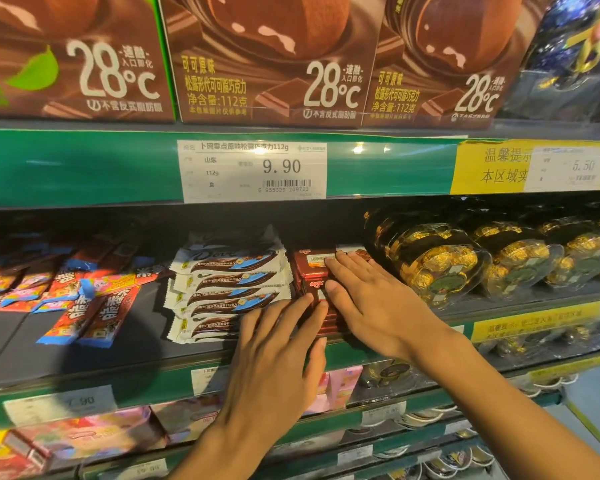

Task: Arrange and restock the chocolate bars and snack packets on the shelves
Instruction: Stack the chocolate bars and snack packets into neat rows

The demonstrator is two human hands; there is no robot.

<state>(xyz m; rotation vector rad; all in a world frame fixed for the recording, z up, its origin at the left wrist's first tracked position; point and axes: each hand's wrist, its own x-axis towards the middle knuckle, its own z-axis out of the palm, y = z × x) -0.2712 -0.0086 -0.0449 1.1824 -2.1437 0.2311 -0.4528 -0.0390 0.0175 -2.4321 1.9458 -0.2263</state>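
The red chocolate bars (314, 271) lie stacked near the shelf's (84, 344) front edge, between the white bars (227, 289) and gold tubs (440, 265). Both hands, left (278, 355) and right (371, 299), press flat-fingered on the stack, grasping nothing. The red wafer packets (84, 299) toward the left end look scattered, so tidying seems only partly done.

The scene is lit brightly from above, glare is thrown on the green shelf strip (378, 164), the shelf's back is shadowed, and the edges are bowed and blurred.
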